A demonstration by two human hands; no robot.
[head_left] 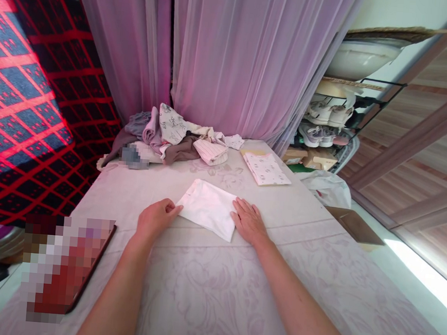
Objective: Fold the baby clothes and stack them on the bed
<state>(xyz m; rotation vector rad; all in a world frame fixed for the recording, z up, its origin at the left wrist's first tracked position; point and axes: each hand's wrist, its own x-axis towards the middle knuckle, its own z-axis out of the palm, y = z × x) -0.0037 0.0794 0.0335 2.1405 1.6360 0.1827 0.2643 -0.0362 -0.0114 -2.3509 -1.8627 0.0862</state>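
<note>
A white folded cloth [208, 206] lies flat on the patterned tablecloth [206, 290] between my two hands. My left hand [157, 216] pinches the cloth's left corner between thumb and forefinger, the other fingers curled. Lying flat with fingers stretched out, my right hand [249, 221] rests on the cloth's right edge. What kind of garment the cloth is, if any, I cannot tell.
A pile of loose clothes [179, 138] sits at the table's far left. A folded printed garment [265, 169] lies at the far right. A blurred flat object [70, 269] is near my left arm. A shoe rack [320, 121] stands beyond the right edge.
</note>
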